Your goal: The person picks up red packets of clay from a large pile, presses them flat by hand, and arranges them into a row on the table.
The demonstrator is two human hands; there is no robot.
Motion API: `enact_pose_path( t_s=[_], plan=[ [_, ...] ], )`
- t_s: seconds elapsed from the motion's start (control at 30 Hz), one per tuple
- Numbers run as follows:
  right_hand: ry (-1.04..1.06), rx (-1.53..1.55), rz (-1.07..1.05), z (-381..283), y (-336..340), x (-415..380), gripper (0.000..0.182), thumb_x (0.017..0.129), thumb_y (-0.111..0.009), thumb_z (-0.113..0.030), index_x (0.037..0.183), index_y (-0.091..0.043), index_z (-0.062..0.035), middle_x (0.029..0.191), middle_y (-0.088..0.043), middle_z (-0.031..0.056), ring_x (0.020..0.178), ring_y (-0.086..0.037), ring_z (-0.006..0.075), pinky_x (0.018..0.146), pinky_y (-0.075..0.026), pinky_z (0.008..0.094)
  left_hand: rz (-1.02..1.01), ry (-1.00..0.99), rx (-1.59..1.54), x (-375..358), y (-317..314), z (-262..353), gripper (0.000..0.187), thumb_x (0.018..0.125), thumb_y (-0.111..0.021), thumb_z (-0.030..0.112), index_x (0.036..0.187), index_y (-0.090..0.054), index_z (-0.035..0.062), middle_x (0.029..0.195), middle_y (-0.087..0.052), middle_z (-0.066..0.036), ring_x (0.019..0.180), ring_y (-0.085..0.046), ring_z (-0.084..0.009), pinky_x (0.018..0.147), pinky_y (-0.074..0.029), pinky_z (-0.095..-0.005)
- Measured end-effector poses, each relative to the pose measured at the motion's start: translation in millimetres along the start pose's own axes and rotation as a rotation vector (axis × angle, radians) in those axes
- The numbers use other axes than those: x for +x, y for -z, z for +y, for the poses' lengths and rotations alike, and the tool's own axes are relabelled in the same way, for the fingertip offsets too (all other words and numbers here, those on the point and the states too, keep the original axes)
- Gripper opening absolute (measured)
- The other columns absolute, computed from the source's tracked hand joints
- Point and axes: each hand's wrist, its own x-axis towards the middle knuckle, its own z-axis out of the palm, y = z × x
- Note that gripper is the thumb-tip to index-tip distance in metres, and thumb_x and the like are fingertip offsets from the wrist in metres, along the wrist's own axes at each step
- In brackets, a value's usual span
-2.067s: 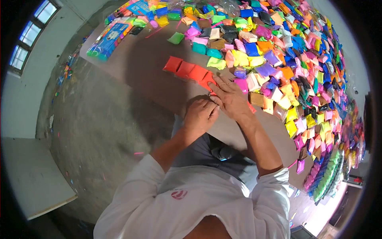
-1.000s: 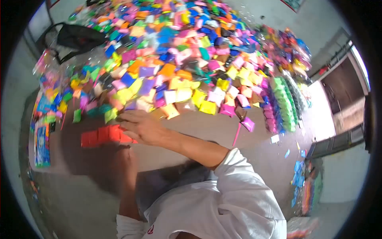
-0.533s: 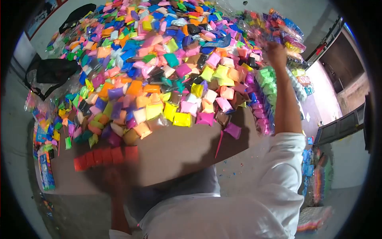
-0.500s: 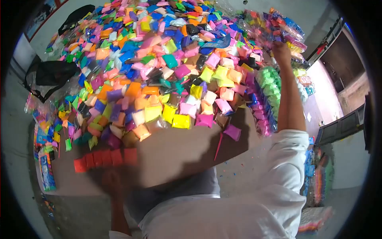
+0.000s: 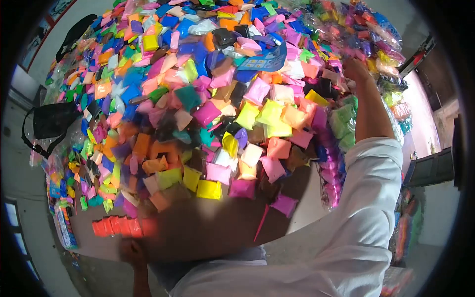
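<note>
At the table's front left lies a row of several red packets (image 5: 118, 226), side by side. My left hand (image 5: 132, 251) is just below this row, at the table's edge, in shadow and blurred. Its fingers look bent, but I cannot make out whether they hold anything. My right hand (image 5: 355, 70) is stretched out to the far right side of the heap of small coloured packets (image 5: 217, 173). Around it are clear plastic bags of packets (image 5: 381, 54). Its fingers are blurred among them, so their grip does not show.
Long bags of green packets (image 5: 343, 123) and purple packets (image 5: 330, 180) line the right side. A thin pink stick (image 5: 261, 222) lies near the front edge. A black bag with a strap (image 5: 57, 121) sits at the left. A blue printed card (image 5: 262, 60) rests on the heap.
The view has shifted, and the heap appears closer and lower. My left hand has drawn back slightly towards the table edge, below the red row. My right hand stays among the bags.
</note>
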Motion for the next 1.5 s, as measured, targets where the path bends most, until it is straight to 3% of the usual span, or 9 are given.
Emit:
enact_pose_path(
  t_s=[0.2, 0.27, 0.43, 0.73, 0.8, 0.97, 1.07, 1.17, 1.5],
  plan=[
    [0.024, 0.135, -0.191, 33, -87, 68, 0.022, 0.074, -0.065, -0.016, 0.092, -0.071, -0.0036, 0.098, -0.068, 0.0193, 0.090, -0.067, 0.0294, 0.076, -0.053, 0.0395, -0.003, -0.013, 0.046, 4, 11, 21, 0.018, 0.090, -0.051, 0.011, 0.077, -0.049, -0.0019, 0.072, -0.048, -0.018, 0.068, -0.050, -0.0358, 0.063, -0.041, -0.0437],
    [-0.136, 0.945, -0.224, 57, -166, 132, 0.021, 0.074, -0.066, -0.016, 0.089, -0.071, -0.0022, 0.095, -0.069, 0.0174, 0.086, -0.068, 0.0300, 0.073, -0.052, 0.0397, -0.021, 0.000, 0.040, 5, 16, 29, 0.019, 0.089, -0.050, 0.009, 0.074, -0.045, -0.0022, 0.070, -0.043, -0.018, 0.066, -0.046, -0.0361, 0.061, -0.039, -0.0429],
    [0.308, 0.004, 0.006, 33, -59, 49, 0.028, 0.073, -0.066, -0.024, 0.087, -0.068, 0.0005, 0.088, -0.069, 0.0195, 0.078, -0.066, 0.0223, 0.069, -0.051, 0.0386, -0.069, 0.009, 0.045, -3, 11, 6, 0.016, 0.091, -0.052, 0.013, 0.085, -0.055, -0.0017, 0.079, -0.054, -0.019, 0.073, -0.054, -0.0381, 0.065, -0.043, -0.0454],
    [0.157, 0.824, 0.228, 19, 53, -24, 0.036, 0.080, -0.062, -0.023, 0.106, -0.064, 0.0027, 0.086, -0.069, 0.0122, 0.081, -0.064, 0.0169, 0.071, -0.050, 0.0322, 0.027, 0.059, 0.006, 1, 2, 18, 0.021, 0.091, -0.053, 0.015, 0.079, -0.051, -0.0013, 0.073, -0.052, -0.014, 0.069, -0.051, -0.0318, 0.063, -0.041, -0.0420],
    [0.229, 1.494, 0.181, -6, 92, -72, 0.043, 0.084, -0.060, -0.019, 0.122, -0.056, 0.0008, 0.092, -0.068, 0.0073, 0.088, -0.063, 0.0148, 0.077, -0.049, 0.0303, 0.054, 0.037, -0.221, 0, -5, 33, 0.021, 0.092, -0.052, 0.017, 0.080, -0.053, -0.0009, 0.072, -0.053, -0.014, 0.068, -0.052, -0.0309, 0.062, -0.041, -0.0420],
    [0.348, 1.466, 0.132, -126, 153, -232, 0.051, 0.084, -0.061, -0.020, 0.130, -0.049, -0.0008, 0.088, -0.058, -0.0024, 0.081, -0.056, 0.0083, 0.082, -0.048, 0.0280, -0.048, -0.170, -0.216, -12, -3, 128, 0.025, 0.094, -0.047, 0.022, 0.082, -0.053, 0.0017, 0.068, -0.050, -0.010, 0.061, -0.049, -0.0181, 0.059, -0.042, -0.0346],
    [0.295, 1.784, -0.262, -225, 122, -357, 0.026, 0.076, -0.061, 0.003, 0.099, -0.056, -0.0057, 0.085, -0.055, -0.0019, 0.080, -0.054, 0.0090, 0.077, -0.044, 0.0231, -0.478, -0.131, -0.717, 2, 15, 176, 0.021, 0.095, -0.047, 0.022, 0.093, -0.055, 0.0025, 0.079, -0.053, -0.006, 0.072, -0.051, -0.0177, 0.067, -0.044, -0.0323],
    [0.484, 2.125, -0.368, -315, 73, -426, 0.035, 0.085, -0.060, 0.002, 0.120, -0.054, -0.0021, 0.089, -0.057, -0.0029, 0.076, -0.050, 0.0031, 0.068, -0.043, 0.0208, -0.801, 0.117, -1.079, 35, 48, 210, 0.022, 0.096, -0.045, 0.019, 0.103, -0.055, 0.0014, 0.080, -0.055, -0.006, 0.075, -0.053, -0.0168, 0.072, -0.045, -0.0315],
    [0.144, 2.169, -0.408, -406, 47, -475, 0.025, 0.089, -0.066, -0.018, 0.108, -0.060, -0.0028, 0.081, -0.058, -0.0009, 0.065, -0.048, 0.0040, 0.054, -0.038, 0.0190, -0.616, 0.001, -1.317, 10, 21, 182, 0.039, 0.097, -0.045, 0.038, 0.106, -0.057, 0.0016, 0.070, -0.056, -0.007, 0.062, -0.051, -0.0143, 0.059, -0.044, -0.0321]
  ],
)
